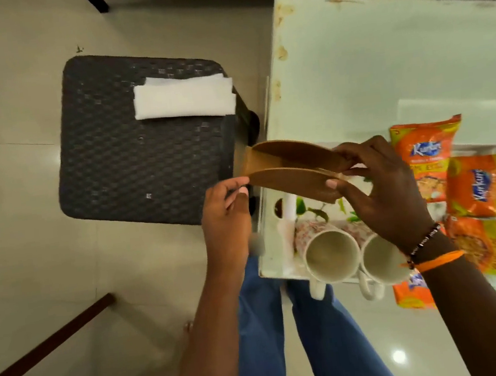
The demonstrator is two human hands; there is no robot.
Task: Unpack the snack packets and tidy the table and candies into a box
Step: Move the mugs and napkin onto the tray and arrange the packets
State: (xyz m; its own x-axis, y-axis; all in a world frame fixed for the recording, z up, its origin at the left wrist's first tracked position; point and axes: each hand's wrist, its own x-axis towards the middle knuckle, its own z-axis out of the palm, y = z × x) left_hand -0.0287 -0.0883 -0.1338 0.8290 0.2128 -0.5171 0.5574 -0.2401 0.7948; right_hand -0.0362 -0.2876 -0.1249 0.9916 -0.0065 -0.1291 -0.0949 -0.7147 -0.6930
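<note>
At the centre of the frame both hands hold a brown cardboard box whose two curved flaps stand apart. The left hand pinches the lower flap at its left tip between thumb and fingertips. The right hand is curled round the flaps' right ends, thumb under, fingers over the top. The box hangs in the air above the left edge of the white table, partly over the gap between the table and a dark woven stool.

Just below the box a white tray sits on the table's lower left corner, holding two white mugs lying on their sides with their mouths toward the camera; the right wrist covers part of the second mug.

To the right, at the frame's edge, lie orange snack packets. Four can be counted, overlapping one another, the lowest half hidden behind the right forearm. Candies cannot be made out.

On the stool in the upper left lies one folded white cloth. Blue trousers show at the bottom centre above the pale tiled floor.
</note>
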